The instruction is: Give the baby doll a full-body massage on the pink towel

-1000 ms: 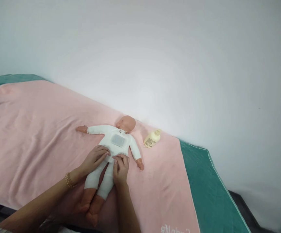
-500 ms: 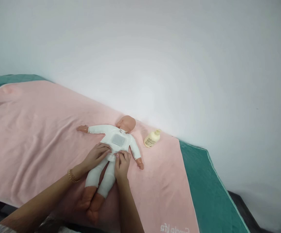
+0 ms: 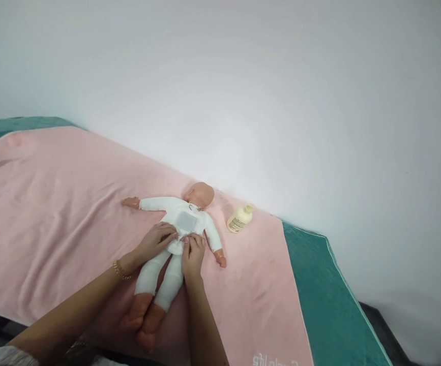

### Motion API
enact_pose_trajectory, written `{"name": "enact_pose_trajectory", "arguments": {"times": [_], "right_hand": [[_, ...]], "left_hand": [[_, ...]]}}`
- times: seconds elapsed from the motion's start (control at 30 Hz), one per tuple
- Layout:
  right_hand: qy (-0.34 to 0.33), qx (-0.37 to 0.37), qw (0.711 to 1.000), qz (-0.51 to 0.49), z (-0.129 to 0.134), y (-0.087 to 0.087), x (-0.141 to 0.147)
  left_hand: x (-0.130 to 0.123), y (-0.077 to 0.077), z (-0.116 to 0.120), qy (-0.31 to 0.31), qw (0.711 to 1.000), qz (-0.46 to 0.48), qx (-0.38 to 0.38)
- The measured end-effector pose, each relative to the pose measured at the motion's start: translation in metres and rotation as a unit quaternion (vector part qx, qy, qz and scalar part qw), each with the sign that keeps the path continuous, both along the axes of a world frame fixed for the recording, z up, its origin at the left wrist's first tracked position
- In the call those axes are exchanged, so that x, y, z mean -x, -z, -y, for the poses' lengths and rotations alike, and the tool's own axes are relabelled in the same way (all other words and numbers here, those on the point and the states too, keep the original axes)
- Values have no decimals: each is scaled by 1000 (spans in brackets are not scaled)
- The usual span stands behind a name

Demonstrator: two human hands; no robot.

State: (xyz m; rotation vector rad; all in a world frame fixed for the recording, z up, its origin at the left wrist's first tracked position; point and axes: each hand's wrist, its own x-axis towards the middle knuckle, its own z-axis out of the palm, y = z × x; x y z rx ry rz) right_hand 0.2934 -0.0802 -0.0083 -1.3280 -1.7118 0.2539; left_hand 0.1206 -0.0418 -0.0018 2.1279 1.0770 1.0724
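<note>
Baby doll (image 3: 174, 247): flat on the pink blanket (image 3: 75, 213), arms spread, head nearest the wall (image 3: 220, 101).
Left hand (image 3: 155, 241): fingers curled on the doll's white midriff.
Right hand (image 3: 193, 255): curled there too, just beside.
Grip: cannot tell whether either pinches cloth.
Pale yellow bottle (image 3: 239, 219): near the doll's head.

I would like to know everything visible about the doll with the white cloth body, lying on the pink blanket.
The white-bodied doll looks soft and cloth-covered, with a grey rectangular patch on its torso. Its smooth head, small hands and lower legs look like orange-brown plastic. It lies on the pink fabric blanket, arms spread, head towards the white wall; no face shows. The person's left hand and right hand touch its cloth just below the patch.
</note>
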Motion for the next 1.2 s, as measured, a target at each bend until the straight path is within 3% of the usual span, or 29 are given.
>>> {"name": "enact_pose_trajectory", "arguments": {"times": [0.17,0.33,0.5,0.87,1.0,1.2], "right_hand": [[-1,-33,999,-2,4,0,-1],[-3,-20,1000,19,3,-2,-1],[-2,4,1000,22,1,-4,0],[20,-12,999,30,1,6,-2],[23,7,999,32,0,7,-1],[18,13,1000,21,-3,4,-1]], "left_hand": [[-1,1,3,-52,997,56,-27],[-2,8,-3,-57,997,40,-19],[-7,5,-6,-71,997,14,17],[-5,6,-6,-64,997,23,-24],[-10,4,-6,-90,996,15,-11],[-8,-4,-8,-74,997,2,12]]}}
